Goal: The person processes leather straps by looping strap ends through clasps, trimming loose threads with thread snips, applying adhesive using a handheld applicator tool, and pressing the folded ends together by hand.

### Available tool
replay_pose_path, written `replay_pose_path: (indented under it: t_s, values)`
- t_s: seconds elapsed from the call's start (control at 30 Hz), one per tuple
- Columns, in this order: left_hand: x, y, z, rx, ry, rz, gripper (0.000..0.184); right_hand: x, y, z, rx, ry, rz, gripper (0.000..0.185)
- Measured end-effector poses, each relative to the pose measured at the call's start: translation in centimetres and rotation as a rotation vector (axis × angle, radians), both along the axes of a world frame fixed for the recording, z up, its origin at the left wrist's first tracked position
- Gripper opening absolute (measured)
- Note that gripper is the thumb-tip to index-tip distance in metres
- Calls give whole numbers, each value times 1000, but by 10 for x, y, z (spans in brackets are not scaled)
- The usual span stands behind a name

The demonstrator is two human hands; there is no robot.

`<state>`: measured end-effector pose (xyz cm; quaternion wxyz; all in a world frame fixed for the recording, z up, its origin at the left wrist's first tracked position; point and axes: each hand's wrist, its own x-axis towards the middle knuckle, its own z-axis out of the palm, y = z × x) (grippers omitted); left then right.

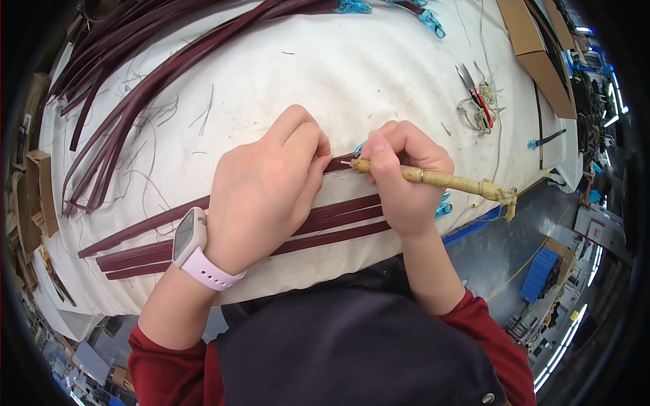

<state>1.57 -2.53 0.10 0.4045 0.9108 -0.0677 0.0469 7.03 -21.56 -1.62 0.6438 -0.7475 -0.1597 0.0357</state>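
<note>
My left hand (pixel 261 179), with a watch (pixel 189 235) on its wrist, is closed with thumb and fingertips pinching a dark red strap (pixel 340 163). My right hand (pixel 413 179) is wrapped round an awl-like tool (pixel 464 183) with a yellowish bound handle. Its thin pale tip points left and lies over the strap, close to my left fingertips; whether it touches cannot be made out. A bit of blue plastic (pixel 361 147) shows at the strap's end, partly behind my right fingers. Below my hands, several more dark red straps (pixel 332 237) lie side by side, partly covered by my left hand.
A bundle of dark red straps (pixel 159 71) spreads over the white cloth-covered table (pixel 338 74). Red-handled scissors (pixel 477 95) lie at right beside tangled thread (pixel 489 91). A cardboard box (pixel 535 47) stands at the far right. Loose thread ends (pixel 152 162) are scattered at left.
</note>
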Motion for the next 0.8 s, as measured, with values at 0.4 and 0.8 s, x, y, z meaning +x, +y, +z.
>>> replay_pose_path:
  t_s: [0.4,0.8]
  values:
    - [1,1,-1,-25,15,-22,15,-1,3,5,245,57,-79,25]
    - [3,4,1,-2,28,-46,13,-2,5,-1,20,-3,-36,30]
